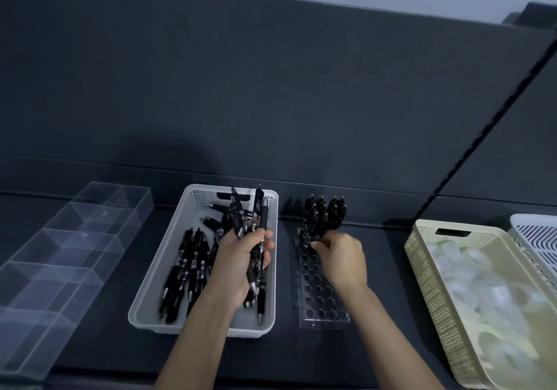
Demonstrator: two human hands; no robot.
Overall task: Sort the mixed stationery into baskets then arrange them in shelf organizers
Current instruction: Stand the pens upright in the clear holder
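Left hand (241, 257) fisted round pens (256, 239), right hand (340, 257) pinching pen at holder (319, 293)

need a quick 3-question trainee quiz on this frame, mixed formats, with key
1. True or false: the left hand holds a bundle of black pens over the white basket.
2. Where do filled holes sit in the clear pen holder? A) far end B) near end C) every row
3. Fill in: the right hand is at the pens standing in the ____.

Key: 1 true; 2 A; 3 pen holder
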